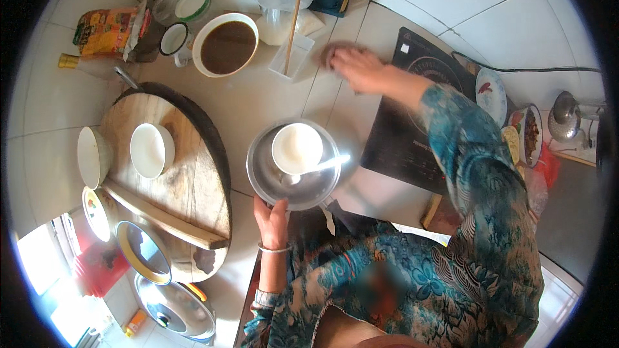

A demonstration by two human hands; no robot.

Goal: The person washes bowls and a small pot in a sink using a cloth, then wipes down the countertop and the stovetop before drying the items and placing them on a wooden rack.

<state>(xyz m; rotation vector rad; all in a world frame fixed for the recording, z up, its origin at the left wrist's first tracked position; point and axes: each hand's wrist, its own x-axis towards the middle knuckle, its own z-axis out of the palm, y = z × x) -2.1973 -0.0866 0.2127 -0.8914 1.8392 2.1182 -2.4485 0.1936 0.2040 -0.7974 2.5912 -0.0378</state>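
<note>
My left hand (272, 222) grips the near rim of a metal pan (263, 174), thumb over the edge. Inside the pan sit a white bowl (296, 147) with pale contents and a spoon (329, 163) whose handle shines in the light. Farther off, my right hand (355, 65) reaches over the tiled counter, its palm down on a dark brownish cloth or pad (338, 52), blurred. That hand is between a clear plastic tray (300, 58) with a wooden stick (294, 26) and a black induction cooktop (384, 140).
A basin of dark liquid (228, 48) stands beside an enamel mug (174, 39) at the back. A round wooden board (188, 154) at the left carries a white bowl (151, 151) and a wooden bar (164, 215). Dishes of food (532, 135) stand at the right.
</note>
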